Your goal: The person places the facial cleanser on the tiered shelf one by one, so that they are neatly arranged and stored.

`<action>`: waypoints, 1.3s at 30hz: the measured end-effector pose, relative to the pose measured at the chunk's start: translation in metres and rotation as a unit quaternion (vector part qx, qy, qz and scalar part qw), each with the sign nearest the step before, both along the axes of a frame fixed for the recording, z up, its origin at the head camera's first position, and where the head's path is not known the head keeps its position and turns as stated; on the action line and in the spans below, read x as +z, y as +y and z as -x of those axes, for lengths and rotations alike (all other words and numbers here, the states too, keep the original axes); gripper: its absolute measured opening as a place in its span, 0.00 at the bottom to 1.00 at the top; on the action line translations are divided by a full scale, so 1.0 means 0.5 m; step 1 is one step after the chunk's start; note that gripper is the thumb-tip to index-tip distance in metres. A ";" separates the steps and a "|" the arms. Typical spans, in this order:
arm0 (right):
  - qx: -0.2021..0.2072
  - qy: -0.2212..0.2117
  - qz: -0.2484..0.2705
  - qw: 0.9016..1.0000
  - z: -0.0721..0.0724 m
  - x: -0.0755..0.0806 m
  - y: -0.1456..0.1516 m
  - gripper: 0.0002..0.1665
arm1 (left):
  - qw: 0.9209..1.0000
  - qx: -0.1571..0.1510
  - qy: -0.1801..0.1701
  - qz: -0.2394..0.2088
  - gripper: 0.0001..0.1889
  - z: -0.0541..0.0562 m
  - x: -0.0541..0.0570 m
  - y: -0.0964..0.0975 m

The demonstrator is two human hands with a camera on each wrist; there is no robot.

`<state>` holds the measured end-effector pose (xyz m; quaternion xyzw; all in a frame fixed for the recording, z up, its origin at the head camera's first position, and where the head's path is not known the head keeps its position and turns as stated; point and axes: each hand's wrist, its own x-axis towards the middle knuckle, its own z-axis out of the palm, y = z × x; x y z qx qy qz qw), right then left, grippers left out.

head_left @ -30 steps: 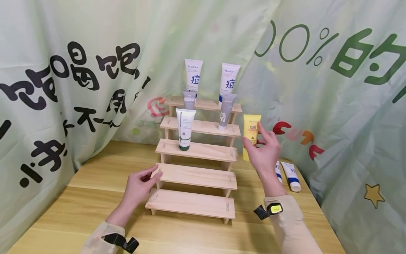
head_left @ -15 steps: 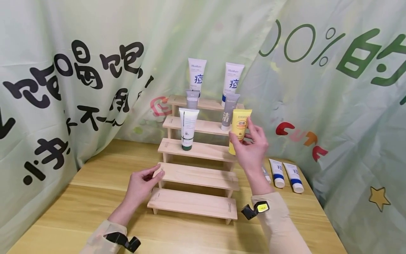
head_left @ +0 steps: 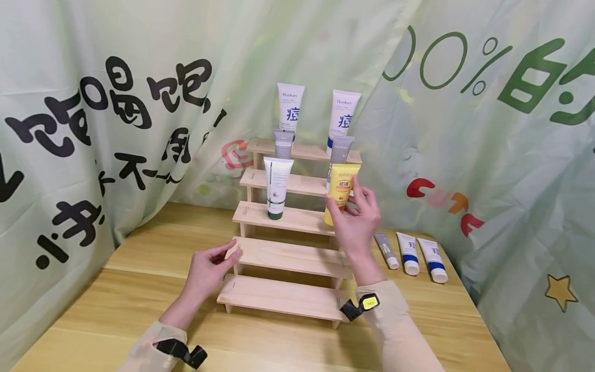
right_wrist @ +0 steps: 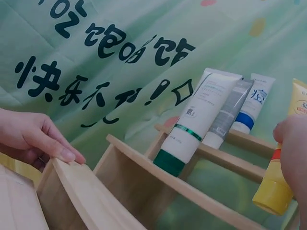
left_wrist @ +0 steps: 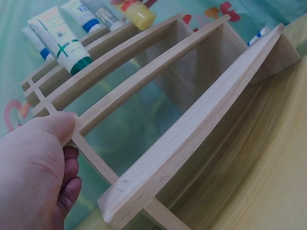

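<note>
A yellow tube (head_left: 344, 182) is held upright in my right hand (head_left: 358, 222), pinched between thumb and fingers over the right end of the middle step. In the right wrist view its yellow cap (right_wrist: 273, 196) points down near the step's edge. My left hand (head_left: 204, 271) pinches the left end of the second step from the bottom of the wooden tiered stand (head_left: 283, 299). On the middle step's left stands a white tube with a green cap (head_left: 278, 186). Grey tubes (head_left: 283, 143) stand one step higher, the right one partly behind the yellow tube. Two white-and-blue tubes (head_left: 343, 116) occupy the top step.
To the right of the stand, a small grey tube (head_left: 387, 250) and two white-and-blue tubes (head_left: 408, 253) lie on the wooden table (head_left: 153, 289). A printed curtain (head_left: 372, 41) hangs behind and along both sides.
My right hand has carried the yellow tube leftward, from beside the stand to over the middle step's right end. The left hand keeps its hold on the stand.
</note>
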<state>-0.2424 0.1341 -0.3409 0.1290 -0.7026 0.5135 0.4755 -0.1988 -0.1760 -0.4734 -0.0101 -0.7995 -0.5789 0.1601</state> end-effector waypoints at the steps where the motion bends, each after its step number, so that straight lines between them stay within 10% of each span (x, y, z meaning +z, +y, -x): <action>1: 0.003 0.003 0.004 1.000 0.003 -0.005 0.000 0.43 | 1.000 -0.001 0.001 0.000 0.22 0.000 0.000 0.001; 6: 0.013 0.035 0.009 0.999 0.041 -0.052 0.013 0.45 | 1.000 -0.005 0.004 0.000 0.22 0.002 -0.001 0.003; 23: -0.019 0.055 -0.010 0.998 0.040 -0.078 0.009 0.46 | 1.000 -0.004 0.000 0.005 0.23 0.000 -0.001 0.007; 39: -0.048 0.090 0.001 0.995 -0.017 -0.007 0.026 0.27 | 1.000 -0.002 -0.007 -0.001 0.23 -0.003 0.003 0.003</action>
